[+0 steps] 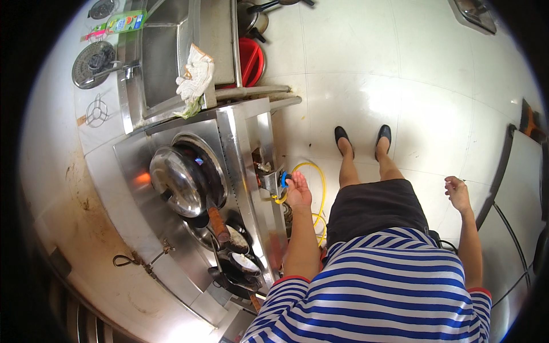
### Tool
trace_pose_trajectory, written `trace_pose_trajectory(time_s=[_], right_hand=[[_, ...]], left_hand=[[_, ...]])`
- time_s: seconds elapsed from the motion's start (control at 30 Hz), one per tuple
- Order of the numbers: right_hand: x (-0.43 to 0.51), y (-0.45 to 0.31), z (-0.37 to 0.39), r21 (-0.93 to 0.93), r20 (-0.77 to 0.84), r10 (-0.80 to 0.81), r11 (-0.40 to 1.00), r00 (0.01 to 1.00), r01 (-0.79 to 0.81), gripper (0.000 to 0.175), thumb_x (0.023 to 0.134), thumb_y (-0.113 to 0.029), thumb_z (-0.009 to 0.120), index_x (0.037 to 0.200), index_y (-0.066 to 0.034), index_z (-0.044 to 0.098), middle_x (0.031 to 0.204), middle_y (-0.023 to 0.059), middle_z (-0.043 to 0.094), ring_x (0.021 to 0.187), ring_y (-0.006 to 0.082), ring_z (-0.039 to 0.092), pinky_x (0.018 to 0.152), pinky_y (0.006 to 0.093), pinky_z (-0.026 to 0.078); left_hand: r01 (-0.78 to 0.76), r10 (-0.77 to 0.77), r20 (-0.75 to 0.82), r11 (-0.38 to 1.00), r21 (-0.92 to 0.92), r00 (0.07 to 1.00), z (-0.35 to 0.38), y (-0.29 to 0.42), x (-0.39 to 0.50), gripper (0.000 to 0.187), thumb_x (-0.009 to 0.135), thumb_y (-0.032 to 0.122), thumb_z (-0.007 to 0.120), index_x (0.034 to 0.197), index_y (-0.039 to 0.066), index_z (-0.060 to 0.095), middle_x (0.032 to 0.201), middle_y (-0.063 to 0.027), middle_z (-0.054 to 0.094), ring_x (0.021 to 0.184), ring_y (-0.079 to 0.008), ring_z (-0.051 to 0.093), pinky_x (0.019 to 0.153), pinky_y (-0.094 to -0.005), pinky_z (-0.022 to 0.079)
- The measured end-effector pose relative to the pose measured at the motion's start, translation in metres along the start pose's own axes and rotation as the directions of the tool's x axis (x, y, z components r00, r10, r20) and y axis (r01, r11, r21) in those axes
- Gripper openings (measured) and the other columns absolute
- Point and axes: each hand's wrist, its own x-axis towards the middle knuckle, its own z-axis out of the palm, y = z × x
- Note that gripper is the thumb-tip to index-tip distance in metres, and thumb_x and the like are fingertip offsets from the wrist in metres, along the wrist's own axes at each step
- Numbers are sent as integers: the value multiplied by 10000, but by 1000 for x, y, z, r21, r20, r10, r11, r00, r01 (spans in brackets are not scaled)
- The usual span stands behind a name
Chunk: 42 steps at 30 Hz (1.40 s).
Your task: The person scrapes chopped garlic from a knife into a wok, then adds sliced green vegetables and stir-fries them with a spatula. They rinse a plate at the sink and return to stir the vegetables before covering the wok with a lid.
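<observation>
My left hand (299, 191) is at the front of the steel stove (240, 141), palm up, its thumb and index finger at a small blue-and-black knob (285, 179). My right hand (457, 194) hangs over the floor with loosely bent fingers and nothing in it. On the stove, a wok (214, 171) with a wooden handle (218, 225) has a shiny domed lid (176, 182) tilted against it. An orange glow shows on the steel behind the lid. Several smaller pans, one of them a frying pan (236, 240), sit nearer my body.
A yellow hose (322, 184) loops on the floor below the stove. Beyond are a steel sink (165, 64), a white cloth glove (197, 75) on its edge, a green detergent bottle (126, 22) and a red basin (253, 60). A grey-white appliance (514, 184) stands at right.
</observation>
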Motion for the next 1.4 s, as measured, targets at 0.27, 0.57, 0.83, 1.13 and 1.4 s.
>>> trace_pose_trajectory(time_s=[0.27,0.57,0.83,1.13,1.4], right_hand=[[-4,-4,-7,-186,-132,-354,926,926,327,201,879,-153,502,969,-56,653,954,191,652,920,363,628,818,461,496],[-31,-47,-138,-249,-374,-336,934,865,255,177,867,-230,577,962,-90,630,922,140,660,931,350,620,740,469,503],[-91,-40,-133,136,-618,-90,966,781,219,159,873,-210,584,914,-67,643,881,147,668,885,339,629,724,462,494],[-72,-55,-150,216,-604,-31,955,796,202,206,886,-219,550,987,-63,641,955,158,667,925,357,622,784,465,486],[-51,-85,-203,181,-621,36,978,783,99,263,919,-241,533,1122,-97,618,1042,146,663,996,343,613,844,437,487]], left_hand=[[153,-223,32,760,631,974,9,-39,-10,241,975,265,501,794,109,538,721,-19,561,669,-157,570,612,-255,499],[-447,-613,298,-100,889,731,216,-201,-51,296,943,290,466,810,49,574,652,-91,596,561,-203,599,543,-288,512],[-795,-867,206,-289,534,454,334,-336,-141,297,934,292,474,815,45,587,661,-93,607,571,-204,611,546,-292,514],[-918,-910,238,-265,296,339,451,-377,-149,299,925,294,482,820,40,603,672,-95,620,581,-205,625,550,-296,516],[-893,-837,312,-414,176,449,527,-390,-95,302,916,295,490,825,37,616,681,-97,631,590,-206,637,554,-300,518]])
